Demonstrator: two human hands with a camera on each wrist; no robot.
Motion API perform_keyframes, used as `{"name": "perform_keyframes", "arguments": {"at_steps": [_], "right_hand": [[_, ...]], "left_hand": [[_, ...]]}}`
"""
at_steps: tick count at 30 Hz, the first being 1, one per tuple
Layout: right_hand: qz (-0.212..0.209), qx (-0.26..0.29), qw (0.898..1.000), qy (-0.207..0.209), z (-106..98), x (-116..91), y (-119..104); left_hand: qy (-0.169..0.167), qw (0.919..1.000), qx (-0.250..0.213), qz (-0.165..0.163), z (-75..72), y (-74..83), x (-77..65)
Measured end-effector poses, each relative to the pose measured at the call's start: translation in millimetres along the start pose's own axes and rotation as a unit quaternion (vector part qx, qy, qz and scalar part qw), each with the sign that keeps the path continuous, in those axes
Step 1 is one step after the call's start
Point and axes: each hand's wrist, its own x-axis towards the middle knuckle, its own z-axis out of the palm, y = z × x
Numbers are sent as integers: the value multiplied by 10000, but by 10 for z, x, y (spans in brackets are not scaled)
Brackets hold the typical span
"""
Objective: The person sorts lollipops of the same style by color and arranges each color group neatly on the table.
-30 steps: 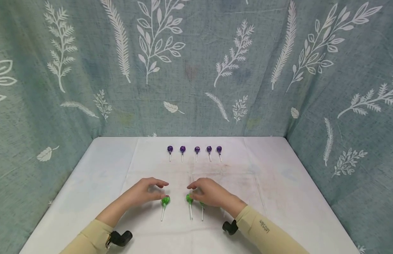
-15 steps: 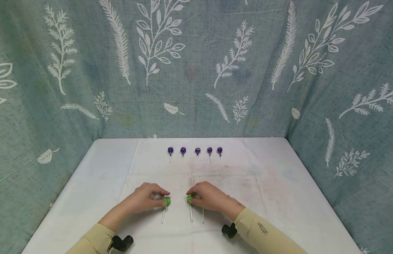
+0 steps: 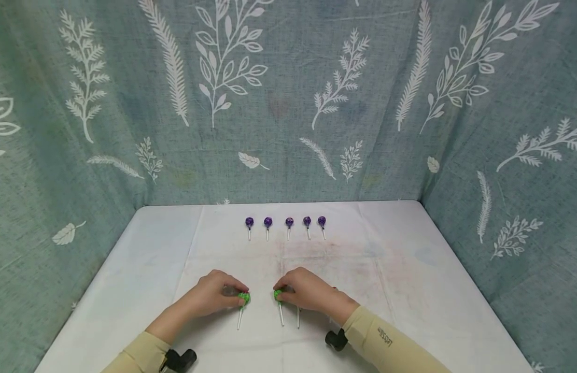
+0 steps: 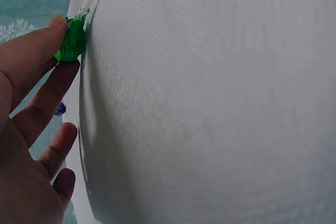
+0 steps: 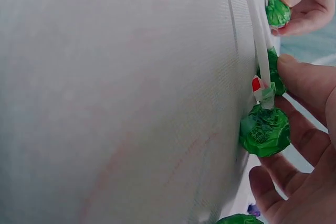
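My left hand (image 3: 211,294) pinches the green-wrapped head of a lollipop (image 3: 241,316) between thumb and fingers. Its white stick points toward me, on or just over the table. Just to the right, my right hand (image 3: 307,290) pinches the head of a second green lollipop (image 3: 281,315). Beneath that hand lies a third, its white stick (image 3: 298,318) showing and its head hidden in the head view. The right wrist view shows this third lollipop's green head (image 5: 265,130) close to the fingers. Part of another green wrapper (image 5: 239,219) appears at that view's bottom edge.
Several purple lollipops (image 3: 289,222) lie in a row near the far edge of the white-covered table (image 3: 143,259), sticks toward me. Leaf-patterned curtains (image 3: 288,103) enclose the back and sides. A black wrist camera (image 3: 336,340) sits on the right forearm.
Both hands have come down slightly and their fingers have closed on the two green lollipop heads. The left lollipop has shifted very slightly. The purple row stays put.
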Motion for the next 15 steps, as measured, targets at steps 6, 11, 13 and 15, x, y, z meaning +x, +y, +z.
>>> {"name": "perform_keyframes", "arguments": {"at_steps": [6, 11, 13, 15], "right_hand": [[84, 70, 9999, 1, 8, 9, 10], [139, 70, 9999, -24, 2, 11, 0], [175, 52, 9998, -35, 0, 8, -7], [203, 18, 9998, -37, -2, 3, -13]], "left_hand": [[-90, 9995, -215, 190, -34, 11, 33], [-94, 9990, -412, 160, -118, 0, 96], [-62, 9991, -418, 92, -167, -14, 132], [-18, 9993, -381, 30, -226, -28, 170]]}}
